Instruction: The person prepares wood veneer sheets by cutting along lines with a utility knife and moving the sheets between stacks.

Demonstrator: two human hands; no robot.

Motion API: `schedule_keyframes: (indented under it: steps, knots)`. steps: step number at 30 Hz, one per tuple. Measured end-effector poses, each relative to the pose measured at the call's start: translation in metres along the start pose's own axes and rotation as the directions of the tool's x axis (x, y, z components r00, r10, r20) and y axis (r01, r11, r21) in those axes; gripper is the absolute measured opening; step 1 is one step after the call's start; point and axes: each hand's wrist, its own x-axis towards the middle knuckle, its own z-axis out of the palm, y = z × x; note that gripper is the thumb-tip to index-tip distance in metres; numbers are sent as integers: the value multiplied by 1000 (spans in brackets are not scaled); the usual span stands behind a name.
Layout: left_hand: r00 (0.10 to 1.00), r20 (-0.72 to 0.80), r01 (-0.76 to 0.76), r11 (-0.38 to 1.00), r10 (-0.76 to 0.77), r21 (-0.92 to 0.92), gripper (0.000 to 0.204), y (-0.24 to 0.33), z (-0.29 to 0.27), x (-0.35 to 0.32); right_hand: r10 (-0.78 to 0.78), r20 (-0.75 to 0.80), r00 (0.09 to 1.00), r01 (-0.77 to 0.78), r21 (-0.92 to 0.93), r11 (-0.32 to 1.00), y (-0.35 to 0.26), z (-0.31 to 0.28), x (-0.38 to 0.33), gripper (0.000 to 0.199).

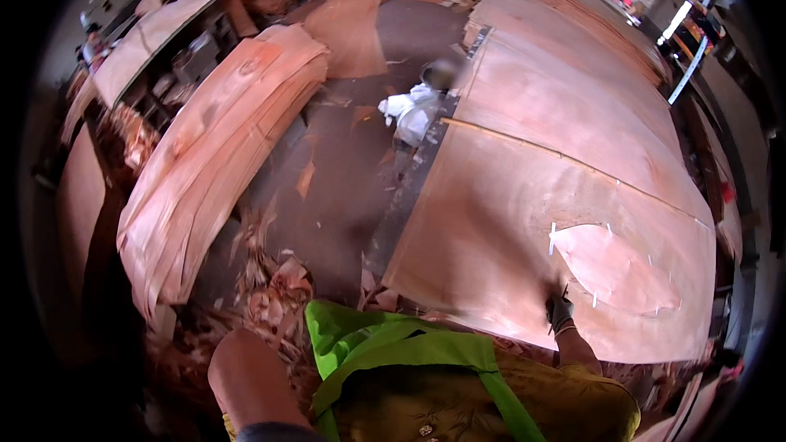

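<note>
My right hand (561, 312), in a dark and grey glove, is low over the near part of a broad pale wood veneer sheet (483, 254). Its fingers are drawn together, and a thin dark tip juts out from them; what it belongs to is too small to make out. Just beyond and right of the hand, a leaf-shaped veneer patch (618, 268) lies on the sheet, with short white tape strips around its edge. My bare left arm (254, 381) is bent at the lower left, and the left hand does not show.
A thin wooden stick (565, 155) crosses the veneer. Left stands a fanned veneer stack (221, 155); scraps (278, 295) litter the floor near me. Beside the sheet's left edge lies a crumpled white thing (413, 112). Another person (92, 45) is far left.
</note>
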Motion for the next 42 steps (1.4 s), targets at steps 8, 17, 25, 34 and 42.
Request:
schedule_keyframes:
  steps: [8,17,25,34,42]
  knots:
    - [993,-60,92,976,-106,-196,37,-71,-140,-4,-192,-190,963,234,232,944,-34,189,-48,27]
    - [985,-94,113,956,-143,-270,34,-138,-314,13,-48,-15,999,50,353,934,-104,436,-155,22]
    - [973,-142,119,924,-181,-363,32,-239,-404,-17,83,16,996,-82,454,887,-127,431,-137,24]
    - [889,-110,337,797,-445,-502,30,-435,-417,-122,-177,-345,922,280,273,921,-243,520,19,23]
    - [-69,321,992,-32,-945,119,28,-609,-402,-411,-133,-635,761,-24,-233,972,-339,577,58,49]
